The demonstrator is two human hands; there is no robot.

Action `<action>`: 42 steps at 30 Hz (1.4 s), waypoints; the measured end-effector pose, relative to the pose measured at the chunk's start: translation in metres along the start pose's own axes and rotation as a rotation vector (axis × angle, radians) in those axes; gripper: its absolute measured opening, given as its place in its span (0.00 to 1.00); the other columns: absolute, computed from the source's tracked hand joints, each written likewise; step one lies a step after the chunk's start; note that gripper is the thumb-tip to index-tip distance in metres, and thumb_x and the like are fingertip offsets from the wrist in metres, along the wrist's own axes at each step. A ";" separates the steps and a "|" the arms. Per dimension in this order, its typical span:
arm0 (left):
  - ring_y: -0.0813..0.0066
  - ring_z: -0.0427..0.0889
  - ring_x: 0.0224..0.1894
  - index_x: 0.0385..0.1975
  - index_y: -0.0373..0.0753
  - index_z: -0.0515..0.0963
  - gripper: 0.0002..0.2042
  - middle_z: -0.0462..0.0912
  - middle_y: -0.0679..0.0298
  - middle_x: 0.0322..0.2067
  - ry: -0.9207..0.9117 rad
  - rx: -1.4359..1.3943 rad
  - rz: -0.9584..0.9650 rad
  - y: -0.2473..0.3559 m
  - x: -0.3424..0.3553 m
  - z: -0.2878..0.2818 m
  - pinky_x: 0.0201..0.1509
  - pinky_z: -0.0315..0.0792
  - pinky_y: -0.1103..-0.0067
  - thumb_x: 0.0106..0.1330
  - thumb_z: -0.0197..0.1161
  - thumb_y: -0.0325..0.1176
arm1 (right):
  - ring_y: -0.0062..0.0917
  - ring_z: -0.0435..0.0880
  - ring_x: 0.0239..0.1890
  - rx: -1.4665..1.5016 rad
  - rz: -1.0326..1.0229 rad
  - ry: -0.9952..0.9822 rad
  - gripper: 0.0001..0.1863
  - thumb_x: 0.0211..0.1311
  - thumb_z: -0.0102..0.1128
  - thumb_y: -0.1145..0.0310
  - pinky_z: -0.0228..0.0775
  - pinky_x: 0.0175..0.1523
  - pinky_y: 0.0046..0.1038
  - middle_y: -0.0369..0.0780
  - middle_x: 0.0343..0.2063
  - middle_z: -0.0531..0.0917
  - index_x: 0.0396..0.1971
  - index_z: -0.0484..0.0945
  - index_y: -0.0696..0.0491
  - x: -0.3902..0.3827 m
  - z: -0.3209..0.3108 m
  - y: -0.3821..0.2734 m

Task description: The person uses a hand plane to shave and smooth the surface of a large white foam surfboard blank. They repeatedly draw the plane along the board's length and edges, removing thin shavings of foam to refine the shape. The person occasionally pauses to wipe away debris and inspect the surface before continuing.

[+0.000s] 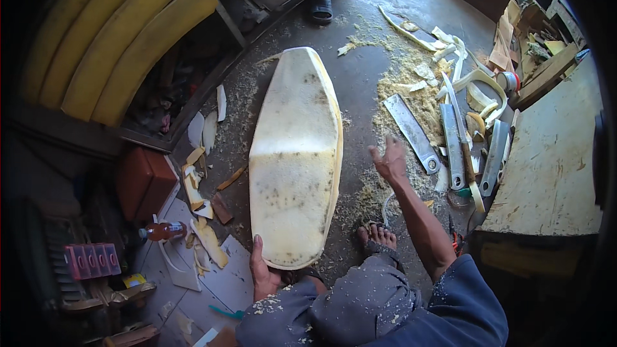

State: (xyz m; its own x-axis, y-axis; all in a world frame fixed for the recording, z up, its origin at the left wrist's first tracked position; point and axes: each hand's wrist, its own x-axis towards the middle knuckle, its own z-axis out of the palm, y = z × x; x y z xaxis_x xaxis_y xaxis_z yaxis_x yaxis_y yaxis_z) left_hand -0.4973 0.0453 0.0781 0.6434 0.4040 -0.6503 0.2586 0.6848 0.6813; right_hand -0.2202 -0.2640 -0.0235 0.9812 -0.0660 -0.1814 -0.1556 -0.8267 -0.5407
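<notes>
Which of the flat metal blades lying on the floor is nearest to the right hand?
The leftmost blade, lying slanted just right of the right hand. The other two blades lie farther right, beside the wooden platform.

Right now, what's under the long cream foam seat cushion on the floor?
The long cream foam seat cushion lies on the dark concrete floor, strewn with yellowish foam crumbs. The left hand grips its near end. Whatever sits directly beneath is covered.
</notes>
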 end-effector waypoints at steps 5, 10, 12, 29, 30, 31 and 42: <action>0.57 0.79 0.64 0.69 0.36 0.69 0.30 0.78 0.55 0.64 -0.105 -0.103 0.099 0.063 -0.006 0.030 0.69 0.74 0.62 0.76 0.55 0.53 | 0.56 0.74 0.64 -0.463 0.108 0.189 0.35 0.68 0.63 0.52 0.69 0.62 0.57 0.58 0.61 0.74 0.70 0.65 0.49 0.031 -0.036 0.113; 0.58 0.79 0.64 0.68 0.40 0.72 0.30 0.79 0.58 0.64 -0.170 -0.188 0.164 0.140 -0.010 0.045 0.68 0.73 0.61 0.76 0.53 0.55 | 0.53 0.86 0.38 -0.257 0.056 0.062 0.18 0.71 0.58 0.60 0.78 0.42 0.52 0.55 0.38 0.84 0.54 0.72 0.53 0.025 -0.073 0.125; 0.57 0.73 0.69 0.67 0.40 0.73 0.27 0.77 0.57 0.66 -0.353 -0.269 0.103 0.172 -0.024 0.051 0.75 0.64 0.58 0.77 0.52 0.52 | 0.51 0.85 0.28 -0.056 -0.070 0.204 0.12 0.72 0.56 0.63 0.77 0.35 0.51 0.54 0.28 0.85 0.47 0.72 0.55 -0.012 -0.065 0.096; 0.37 0.73 0.66 0.64 0.20 0.61 0.30 0.71 0.35 0.61 -0.638 -0.431 0.153 0.286 -0.048 0.159 0.73 0.72 0.51 0.70 0.58 0.36 | 0.52 0.86 0.33 0.101 -0.215 0.059 0.11 0.70 0.60 0.64 0.76 0.36 0.49 0.55 0.28 0.84 0.39 0.72 0.56 0.015 -0.057 0.096; 0.38 0.72 0.67 0.65 0.20 0.59 0.30 0.69 0.35 0.63 -0.670 -0.432 0.175 0.287 -0.042 0.167 0.74 0.71 0.51 0.70 0.58 0.35 | 0.54 0.86 0.33 0.224 -0.227 0.039 0.11 0.71 0.59 0.64 0.76 0.37 0.51 0.56 0.28 0.84 0.40 0.71 0.57 0.006 -0.055 0.078; 0.39 0.71 0.68 0.66 0.20 0.57 0.31 0.68 0.35 0.64 -0.675 -0.413 0.217 0.292 -0.048 0.172 0.75 0.69 0.52 0.70 0.58 0.34 | 0.57 0.85 0.34 0.182 -0.402 -0.030 0.13 0.71 0.59 0.61 0.76 0.40 0.53 0.57 0.29 0.84 0.41 0.72 0.57 -0.018 -0.041 0.046; 0.34 0.65 0.70 0.66 0.20 0.55 0.32 0.64 0.36 0.65 -0.622 -0.544 0.135 0.232 -0.056 0.251 0.78 0.65 0.49 0.69 0.59 0.35 | 0.52 0.89 0.35 0.115 -0.480 -0.223 0.13 0.70 0.49 0.61 0.79 0.38 0.54 0.55 0.30 0.87 0.36 0.79 0.53 -0.036 0.175 -0.091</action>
State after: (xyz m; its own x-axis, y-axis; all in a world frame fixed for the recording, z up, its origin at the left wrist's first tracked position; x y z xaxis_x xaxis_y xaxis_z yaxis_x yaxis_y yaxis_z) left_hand -0.2921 0.0294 0.3566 0.9654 0.2042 -0.1620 -0.1301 0.9162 0.3790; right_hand -0.2610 -0.0888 -0.1114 0.8992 0.4341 -0.0551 0.2801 -0.6677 -0.6897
